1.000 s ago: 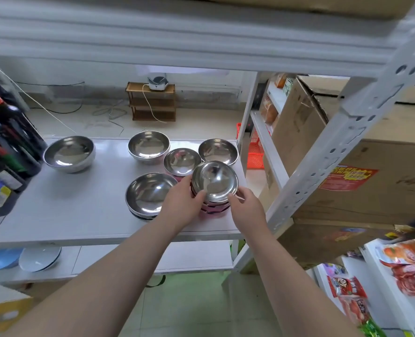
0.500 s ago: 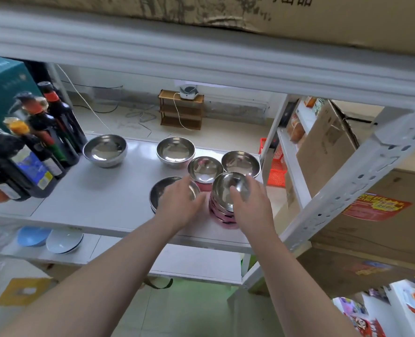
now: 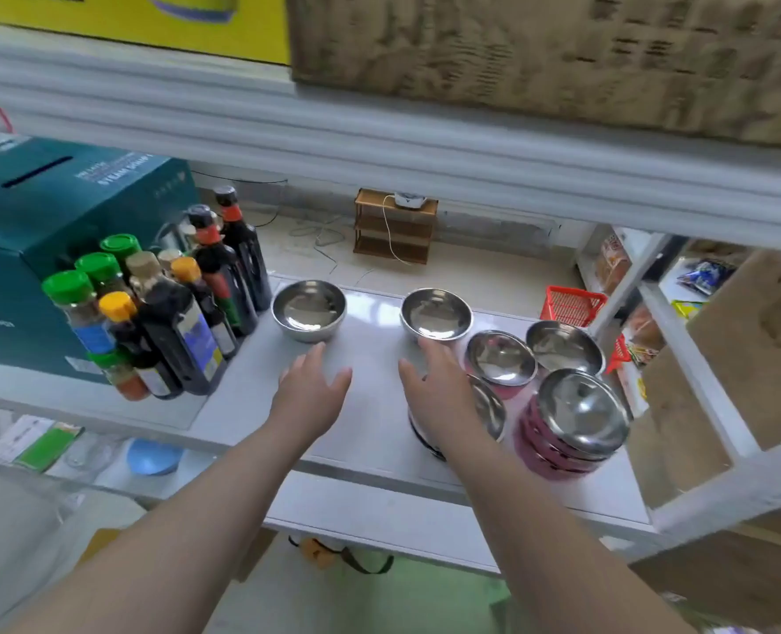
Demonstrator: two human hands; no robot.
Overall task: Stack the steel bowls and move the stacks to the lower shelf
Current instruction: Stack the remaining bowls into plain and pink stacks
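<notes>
On the white middle shelf [image 3: 370, 432] stand several steel bowls. A stack of pink-sided bowls [image 3: 574, 423] sits at the front right. Beside it a black-sided stack [image 3: 487, 414] is partly hidden by my right hand [image 3: 439, 391]. Single bowls stand behind: far left bowl [image 3: 309, 309], middle bowl [image 3: 436, 314], and two on the right [image 3: 500, 357] [image 3: 564, 347]. My left hand [image 3: 310, 391] hovers open over bare shelf, just short of the far left bowl. My right hand is open too, fingertips close to the middle bowl. The lower shelf [image 3: 379, 510] shows beneath.
Dark sauce bottles and green-capped jars [image 3: 164, 313] crowd the left of the shelf beside a teal box [image 3: 36, 235]. A white upright post [image 3: 681, 377] and cardboard boxes stand at the right. Blue and white plates [image 3: 152, 455] lie on the lower left shelf.
Both hands let go of the pink stack and moved left and back toward the rear single bowls. The view swung left and up.
</notes>
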